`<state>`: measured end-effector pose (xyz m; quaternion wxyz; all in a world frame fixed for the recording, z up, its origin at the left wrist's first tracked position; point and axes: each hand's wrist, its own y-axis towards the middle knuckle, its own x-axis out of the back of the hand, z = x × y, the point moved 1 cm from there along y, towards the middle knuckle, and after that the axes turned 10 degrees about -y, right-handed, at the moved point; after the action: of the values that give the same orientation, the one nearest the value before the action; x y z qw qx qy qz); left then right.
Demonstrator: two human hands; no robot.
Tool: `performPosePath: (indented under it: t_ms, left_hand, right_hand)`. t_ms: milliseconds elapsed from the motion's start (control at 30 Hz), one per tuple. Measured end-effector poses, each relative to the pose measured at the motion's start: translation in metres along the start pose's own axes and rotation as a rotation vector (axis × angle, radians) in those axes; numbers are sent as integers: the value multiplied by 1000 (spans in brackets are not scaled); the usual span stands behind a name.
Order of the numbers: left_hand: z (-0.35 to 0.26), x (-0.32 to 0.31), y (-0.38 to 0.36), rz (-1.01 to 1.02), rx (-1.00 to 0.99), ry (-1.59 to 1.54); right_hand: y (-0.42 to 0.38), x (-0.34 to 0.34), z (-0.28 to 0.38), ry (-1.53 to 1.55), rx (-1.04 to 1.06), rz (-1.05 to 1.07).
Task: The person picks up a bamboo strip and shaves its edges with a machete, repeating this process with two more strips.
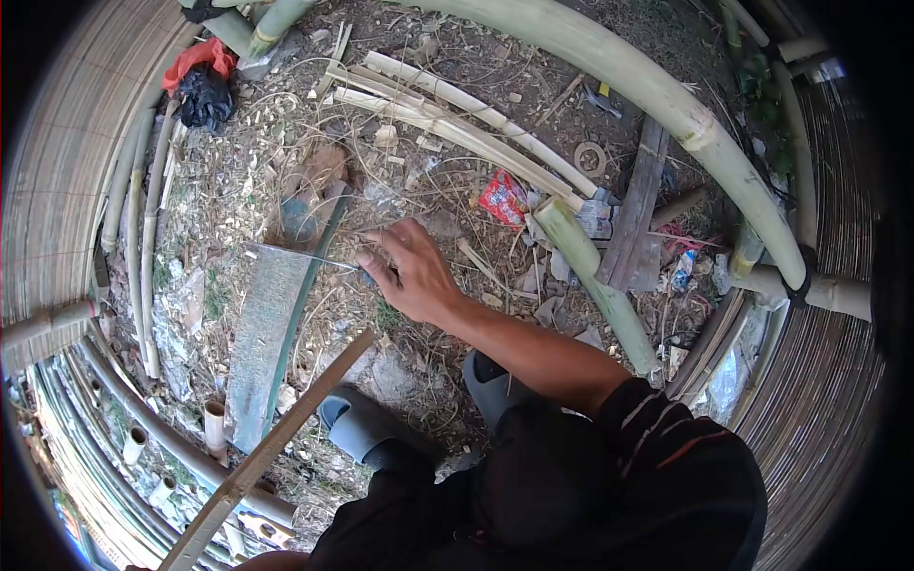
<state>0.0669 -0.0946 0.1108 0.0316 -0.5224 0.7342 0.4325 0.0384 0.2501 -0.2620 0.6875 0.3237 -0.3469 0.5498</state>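
Note:
My right hand [411, 274] is closed, its thumb and fingers pinched on a thin metal blade [328, 261] seen nearly edge-on. The blade reaches left across the top end of a worn grey-green board [269, 328] on the ground. From the bottom left edge a long flat bamboo strip [286, 428] slants up, its far end in front of my feet. Part of my left forearm shows at the bottom edge near that strip; my left hand is out of the picture.
Split bamboo lengths [457, 124] lie on shaving-strewn ground ahead. A thick bamboo pole [609, 57] arches across the top right. A green bamboo piece [600, 285] and a dark plank [636, 205] are to the right. Black and red bags [203, 95] sit upper left.

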Motion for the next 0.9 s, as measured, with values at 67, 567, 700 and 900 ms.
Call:
performPosePath:
  t_ms: [67, 567, 700, 900]
  left_hand:
    - [3, 11, -1, -120, 50, -3]
    - [232, -3, -13, -945, 545, 76]
    - [230, 29, -26, -890, 518, 141]
    - [228, 49, -36, -952, 574, 103]
  right_hand:
    - [-17, 56, 7, 295, 234, -373]
    - [-160, 109, -50, 359, 36, 87]
    - [-197, 122, -120, 564, -693, -308]
    - [-217, 162, -266, 91, -915, -725]
